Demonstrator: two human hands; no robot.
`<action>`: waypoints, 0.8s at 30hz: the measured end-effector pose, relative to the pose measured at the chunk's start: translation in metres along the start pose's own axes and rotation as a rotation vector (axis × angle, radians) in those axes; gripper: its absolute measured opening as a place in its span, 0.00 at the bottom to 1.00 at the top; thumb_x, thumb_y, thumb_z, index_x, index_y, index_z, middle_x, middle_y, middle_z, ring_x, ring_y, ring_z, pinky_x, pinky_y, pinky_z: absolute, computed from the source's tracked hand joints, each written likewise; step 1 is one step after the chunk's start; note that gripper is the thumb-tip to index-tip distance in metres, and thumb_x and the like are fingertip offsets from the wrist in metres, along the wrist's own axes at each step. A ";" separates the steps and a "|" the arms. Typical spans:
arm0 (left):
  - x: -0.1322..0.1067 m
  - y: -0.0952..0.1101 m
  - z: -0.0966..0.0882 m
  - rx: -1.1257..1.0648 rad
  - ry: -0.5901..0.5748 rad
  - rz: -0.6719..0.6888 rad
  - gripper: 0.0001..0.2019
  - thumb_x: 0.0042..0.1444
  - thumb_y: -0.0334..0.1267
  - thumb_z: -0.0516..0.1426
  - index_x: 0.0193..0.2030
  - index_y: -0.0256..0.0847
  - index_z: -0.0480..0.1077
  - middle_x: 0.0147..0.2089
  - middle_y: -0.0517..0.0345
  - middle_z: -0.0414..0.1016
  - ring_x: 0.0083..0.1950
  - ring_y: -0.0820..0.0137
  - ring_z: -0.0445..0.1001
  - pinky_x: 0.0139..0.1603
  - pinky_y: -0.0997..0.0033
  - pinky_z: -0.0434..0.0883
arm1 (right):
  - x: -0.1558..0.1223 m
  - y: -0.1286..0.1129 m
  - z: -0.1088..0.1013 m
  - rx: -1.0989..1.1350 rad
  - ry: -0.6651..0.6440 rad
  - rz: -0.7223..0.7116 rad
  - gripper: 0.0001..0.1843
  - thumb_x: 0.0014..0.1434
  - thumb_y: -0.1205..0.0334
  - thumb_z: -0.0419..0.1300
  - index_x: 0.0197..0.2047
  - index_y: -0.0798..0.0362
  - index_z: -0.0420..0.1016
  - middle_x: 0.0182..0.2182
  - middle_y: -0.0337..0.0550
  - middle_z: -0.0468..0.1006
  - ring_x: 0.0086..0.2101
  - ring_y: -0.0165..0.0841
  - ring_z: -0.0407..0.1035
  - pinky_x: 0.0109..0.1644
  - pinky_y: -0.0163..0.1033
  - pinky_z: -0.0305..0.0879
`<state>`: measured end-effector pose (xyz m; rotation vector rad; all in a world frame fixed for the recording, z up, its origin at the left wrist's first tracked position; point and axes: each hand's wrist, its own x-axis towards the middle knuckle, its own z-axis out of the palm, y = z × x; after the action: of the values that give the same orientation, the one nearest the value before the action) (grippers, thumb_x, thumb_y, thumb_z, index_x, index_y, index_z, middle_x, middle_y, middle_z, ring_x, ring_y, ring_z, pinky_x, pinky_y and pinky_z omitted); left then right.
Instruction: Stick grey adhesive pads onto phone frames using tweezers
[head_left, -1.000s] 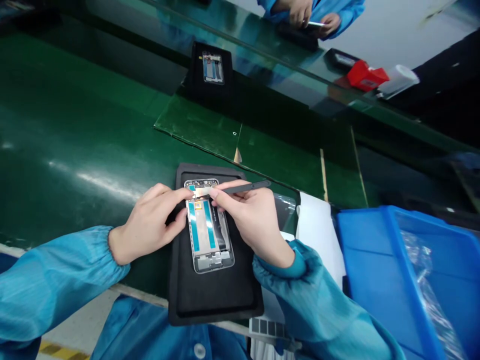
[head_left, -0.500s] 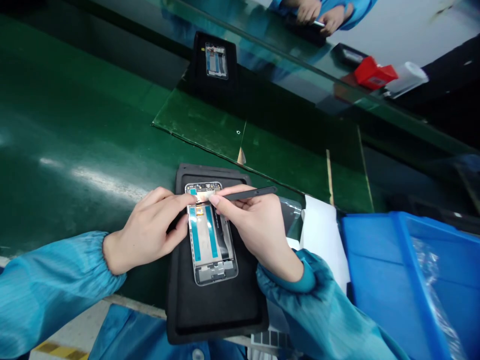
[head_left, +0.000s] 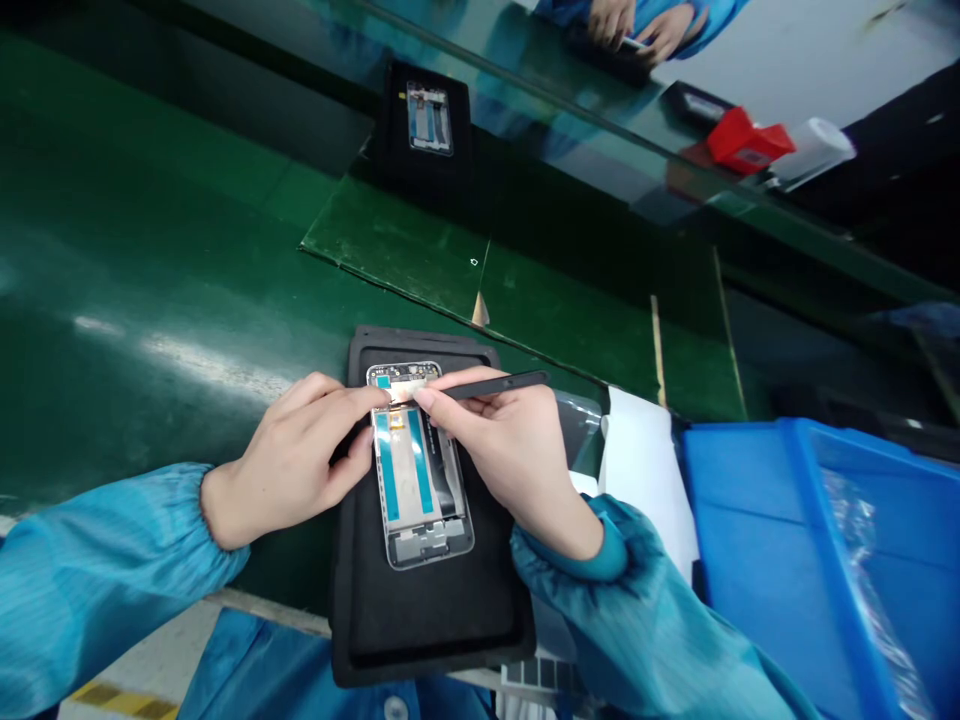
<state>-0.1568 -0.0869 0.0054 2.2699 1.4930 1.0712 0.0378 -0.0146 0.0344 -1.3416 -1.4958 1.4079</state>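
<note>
An opened smartphone (head_left: 409, 480) with blue strips and bare inner parts lies in a black tray (head_left: 442, 620). My left hand (head_left: 292, 465) reaches in from the left, its index fingertip touching the phone's upper part. Its thumb is apart from that finger, by the phone's left edge. My right hand (head_left: 510, 440) pinches slim black tweezers (head_left: 499, 385) between thumb and index finger. The tweezers' tip is at the upper part of the phone, below the circuit board, and is mostly hidden by the fingers.
A blue bin (head_left: 750, 530) with clear plastic inside stands at the right, beside white paper (head_left: 649, 470). Another opened phone (head_left: 430, 118) sits in a black tray further back. Across the glass ledge are a red holder (head_left: 750, 142) and a co-worker's hands (head_left: 637, 30).
Both hands and the tweezers stay almost in place at the phone's upper part. The whole view has shifted very slightly.
</note>
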 end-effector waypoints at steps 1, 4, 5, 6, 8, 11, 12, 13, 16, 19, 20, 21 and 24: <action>0.000 0.000 0.000 0.004 -0.001 0.002 0.16 0.62 0.29 0.57 0.56 0.36 0.68 0.46 0.52 0.79 0.44 0.67 0.72 0.45 0.65 0.73 | 0.000 0.000 0.000 0.001 -0.003 -0.004 0.13 0.50 0.55 0.74 0.33 0.55 0.81 0.31 0.43 0.84 0.31 0.36 0.80 0.35 0.37 0.77; 0.001 -0.001 0.000 0.021 -0.013 0.015 0.17 0.62 0.29 0.57 0.58 0.36 0.68 0.46 0.52 0.79 0.44 0.67 0.72 0.45 0.66 0.72 | 0.000 0.000 0.000 0.003 -0.008 -0.014 0.13 0.49 0.55 0.74 0.33 0.54 0.81 0.30 0.43 0.84 0.31 0.36 0.80 0.35 0.37 0.77; 0.002 -0.001 0.000 0.033 -0.022 0.024 0.17 0.62 0.29 0.57 0.58 0.36 0.68 0.45 0.52 0.79 0.44 0.67 0.71 0.45 0.66 0.72 | 0.000 0.000 0.000 -0.001 -0.007 -0.019 0.13 0.49 0.55 0.74 0.33 0.54 0.81 0.30 0.43 0.84 0.31 0.36 0.80 0.35 0.37 0.78; 0.002 -0.002 0.000 0.050 -0.032 0.036 0.17 0.63 0.29 0.57 0.58 0.36 0.67 0.45 0.52 0.78 0.44 0.66 0.71 0.44 0.65 0.72 | 0.000 0.000 0.000 -0.009 -0.006 -0.027 0.12 0.49 0.56 0.74 0.32 0.54 0.81 0.30 0.43 0.84 0.31 0.36 0.80 0.34 0.37 0.77; 0.003 -0.003 -0.001 0.101 -0.055 0.069 0.17 0.63 0.30 0.56 0.59 0.37 0.67 0.45 0.51 0.78 0.43 0.65 0.70 0.43 0.64 0.71 | 0.000 -0.001 -0.001 -0.036 0.000 -0.053 0.11 0.50 0.56 0.74 0.32 0.54 0.81 0.30 0.42 0.84 0.31 0.36 0.80 0.34 0.37 0.77; 0.003 -0.004 -0.005 0.223 -0.093 0.136 0.17 0.64 0.32 0.55 0.60 0.37 0.67 0.44 0.49 0.78 0.43 0.62 0.70 0.40 0.62 0.70 | -0.001 -0.001 -0.001 -0.100 0.010 -0.098 0.10 0.52 0.56 0.73 0.32 0.53 0.81 0.30 0.42 0.85 0.31 0.37 0.80 0.34 0.37 0.78; 0.003 -0.003 -0.007 0.271 -0.118 0.167 0.18 0.65 0.33 0.54 0.61 0.37 0.66 0.45 0.49 0.78 0.43 0.61 0.70 0.39 0.61 0.69 | -0.002 -0.001 -0.001 -0.123 0.013 -0.112 0.10 0.52 0.56 0.72 0.32 0.53 0.82 0.30 0.43 0.85 0.32 0.37 0.80 0.34 0.38 0.78; 0.003 -0.002 -0.009 0.319 -0.151 0.205 0.19 0.65 0.33 0.54 0.62 0.36 0.66 0.46 0.48 0.78 0.43 0.60 0.71 0.38 0.60 0.68 | -0.002 -0.001 -0.001 -0.145 0.015 -0.126 0.09 0.53 0.56 0.72 0.33 0.52 0.82 0.31 0.43 0.85 0.32 0.37 0.80 0.35 0.38 0.78; 0.005 0.006 -0.017 0.448 -0.257 0.317 0.21 0.65 0.31 0.51 0.64 0.30 0.64 0.52 0.43 0.78 0.44 0.58 0.71 0.38 0.58 0.66 | -0.006 -0.003 -0.001 -0.216 0.033 -0.175 0.07 0.53 0.58 0.71 0.34 0.52 0.83 0.33 0.44 0.85 0.33 0.37 0.80 0.36 0.39 0.79; 0.011 0.017 -0.023 0.538 -0.321 0.372 0.21 0.64 0.29 0.49 0.63 0.29 0.65 0.56 0.40 0.76 0.46 0.57 0.71 0.37 0.58 0.65 | -0.012 -0.010 -0.008 -0.242 0.146 -0.207 0.06 0.54 0.59 0.71 0.34 0.51 0.83 0.33 0.43 0.85 0.32 0.37 0.80 0.35 0.39 0.79; 0.013 0.020 -0.024 0.559 -0.343 0.384 0.21 0.64 0.29 0.48 0.63 0.30 0.66 0.57 0.39 0.76 0.46 0.56 0.71 0.37 0.57 0.65 | -0.016 -0.013 -0.013 -0.235 0.195 -0.211 0.06 0.53 0.60 0.71 0.34 0.51 0.83 0.33 0.43 0.85 0.32 0.37 0.79 0.35 0.40 0.78; 0.014 0.023 -0.024 0.576 -0.366 0.397 0.22 0.64 0.28 0.48 0.63 0.31 0.66 0.58 0.39 0.75 0.46 0.56 0.71 0.37 0.57 0.65 | -0.020 -0.016 -0.020 -0.224 0.243 -0.213 0.06 0.53 0.60 0.72 0.34 0.51 0.83 0.33 0.43 0.85 0.31 0.37 0.79 0.35 0.40 0.78; 0.015 0.026 -0.027 0.599 -0.406 0.445 0.23 0.63 0.27 0.47 0.64 0.32 0.64 0.59 0.40 0.74 0.45 0.55 0.72 0.36 0.56 0.64 | -0.039 -0.017 -0.050 -0.168 0.345 -0.222 0.07 0.52 0.59 0.73 0.34 0.49 0.83 0.32 0.42 0.84 0.30 0.37 0.79 0.35 0.43 0.78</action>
<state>-0.1535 -0.0912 0.0453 3.0864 1.2798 0.1896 0.0905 -0.0363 0.0665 -1.3876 -1.4973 0.8779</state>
